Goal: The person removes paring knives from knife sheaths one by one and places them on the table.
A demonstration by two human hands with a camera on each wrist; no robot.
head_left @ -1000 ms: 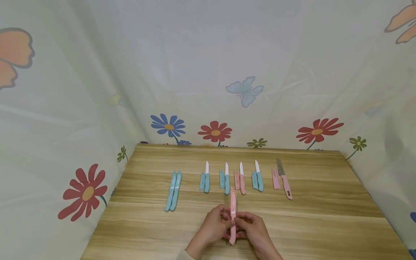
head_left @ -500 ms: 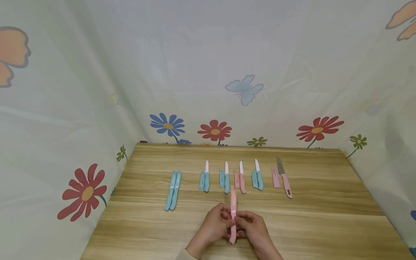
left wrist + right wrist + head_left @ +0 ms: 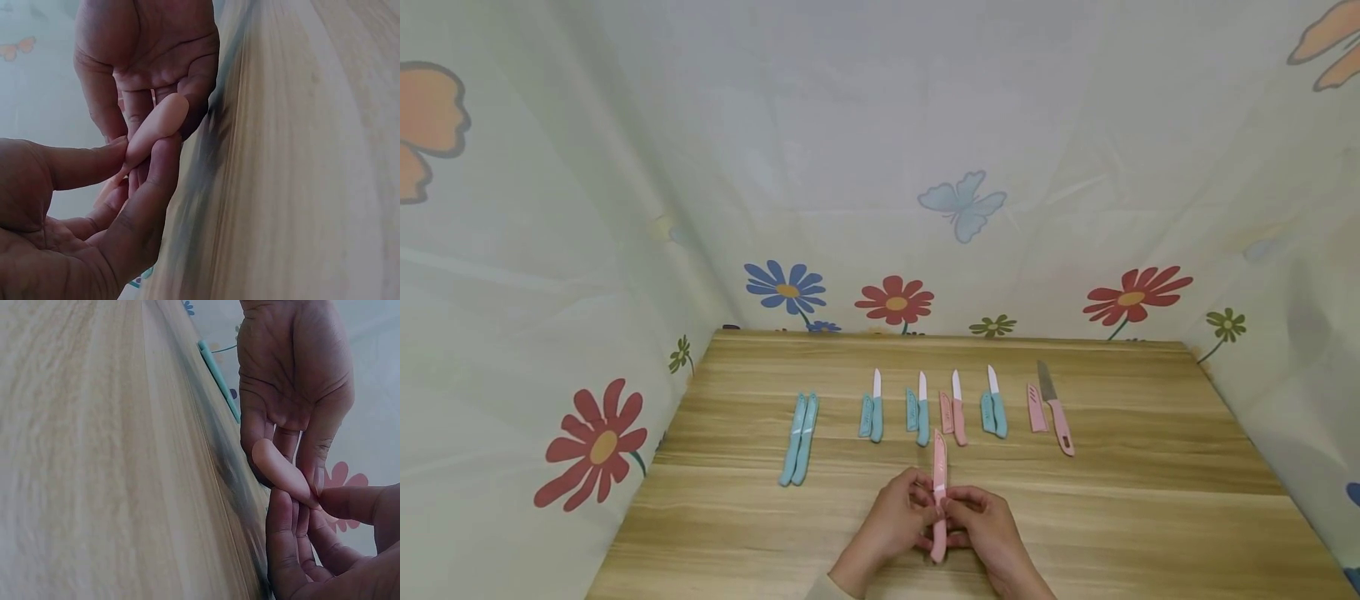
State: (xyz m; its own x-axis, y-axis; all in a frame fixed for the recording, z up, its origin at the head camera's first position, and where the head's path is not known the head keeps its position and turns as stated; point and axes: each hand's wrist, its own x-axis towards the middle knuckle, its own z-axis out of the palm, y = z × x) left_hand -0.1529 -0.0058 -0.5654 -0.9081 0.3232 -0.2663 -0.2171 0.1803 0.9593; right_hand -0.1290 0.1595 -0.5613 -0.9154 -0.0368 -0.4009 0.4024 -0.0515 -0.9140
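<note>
A pink knife with its blade inside a pink sheath is held between both hands near the front of the table, sheath end pointing away. My left hand pinches it from the left, thumb on top and fingers beneath. From the right, my right hand pinches the same stretch, where handle meets sheath. In the left wrist view the rounded butt of the pink handle sticks out between the fingers of both hands. The right wrist view shows that handle from the other side, the sheath hidden behind the fingers.
Two sheathed teal knives lie side by side at left. Along the back are unsheathed knives, each beside its sheath: several teal ones, a pink one and, far right, a grey-bladed pink one. Flowered curtains surround the wooden table.
Both hands keep the same pinch on the pink knife and have hardly moved. The whole head view has shifted up very slightly.
</note>
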